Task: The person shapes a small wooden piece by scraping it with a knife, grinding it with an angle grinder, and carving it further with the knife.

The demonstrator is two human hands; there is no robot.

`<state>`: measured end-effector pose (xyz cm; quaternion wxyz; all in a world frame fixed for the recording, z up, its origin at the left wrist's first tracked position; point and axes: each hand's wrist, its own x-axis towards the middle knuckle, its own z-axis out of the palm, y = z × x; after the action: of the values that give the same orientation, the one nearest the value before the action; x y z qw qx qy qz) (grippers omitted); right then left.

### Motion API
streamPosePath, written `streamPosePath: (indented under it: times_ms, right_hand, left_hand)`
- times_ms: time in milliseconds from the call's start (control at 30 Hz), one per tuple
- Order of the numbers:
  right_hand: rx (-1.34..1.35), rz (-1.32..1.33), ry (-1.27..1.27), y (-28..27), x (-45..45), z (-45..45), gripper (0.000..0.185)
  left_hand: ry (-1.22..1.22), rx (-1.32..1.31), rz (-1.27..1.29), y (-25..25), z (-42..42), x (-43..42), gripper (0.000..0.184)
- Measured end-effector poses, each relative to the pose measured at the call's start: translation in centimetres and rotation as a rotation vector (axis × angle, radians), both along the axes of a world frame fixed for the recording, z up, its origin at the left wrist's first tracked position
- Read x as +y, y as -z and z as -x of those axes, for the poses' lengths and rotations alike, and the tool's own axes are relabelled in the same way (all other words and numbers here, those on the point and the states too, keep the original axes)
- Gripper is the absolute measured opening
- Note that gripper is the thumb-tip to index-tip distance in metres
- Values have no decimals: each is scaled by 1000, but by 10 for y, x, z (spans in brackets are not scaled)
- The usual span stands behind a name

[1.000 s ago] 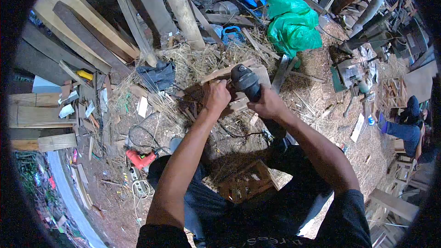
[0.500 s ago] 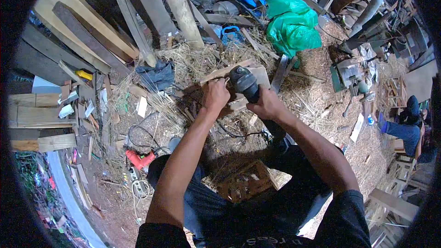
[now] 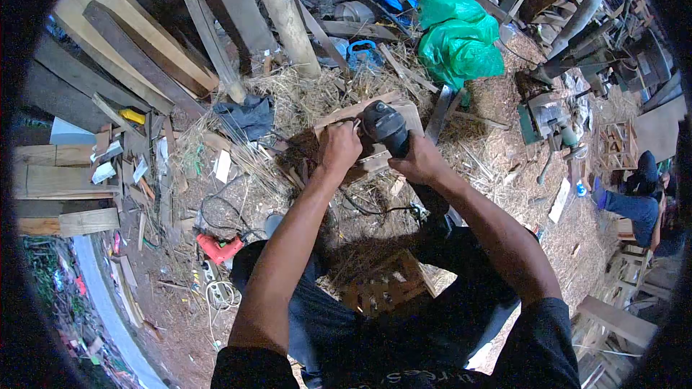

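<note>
Both arms reach forward and converge. The left forearm [image 3: 306, 234] slants up and to the right, its wrist [image 3: 335, 173] roughly in line with it; the left hand [image 3: 340, 146] lies at the left edge of the wooden surface [image 3: 409, 117], back up, fingers bent and knuckles bunched. The right forearm [image 3: 486, 216] slants up and to the left — elbow [image 3: 539, 288] bent outward — and brings the right hand [image 3: 422, 161] to the near right corner, its fingers curled in and its thumb [image 3: 398, 164] pointing left. The hands are apart, the left slightly farther forward. Short dark sleeves leave both forearms bare.
</note>
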<state>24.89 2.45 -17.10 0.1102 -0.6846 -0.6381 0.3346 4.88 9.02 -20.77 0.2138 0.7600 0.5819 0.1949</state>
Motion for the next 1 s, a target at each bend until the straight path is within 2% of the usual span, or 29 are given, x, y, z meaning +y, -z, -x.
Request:
streamPosePath:
  times_ms: [67,267,467,667,767,1000]
  right_hand:
    - [46,-46,66,3,1,1,54]
    - [-14,-18,19,-10,-3,3,53]
    - [100,-87,54,0,1,-3,55]
    - [2,15,-38,-4,0,-1,58]
    - [66,-21,3,-7,0,-1,58]
    - [85,20,4,-2,2,0,59]
  left_hand:
    - [3,0,3,0,1,1,15]
    - [8,36,-38,4,2,2,16]
    - [-21,2,17,1,1,1,15]
    - [11,-45,-124,9,1,0,15]
    - [47,31,-53,13,-1,2,13]
    - [76,33,-99,11,2,1,14]
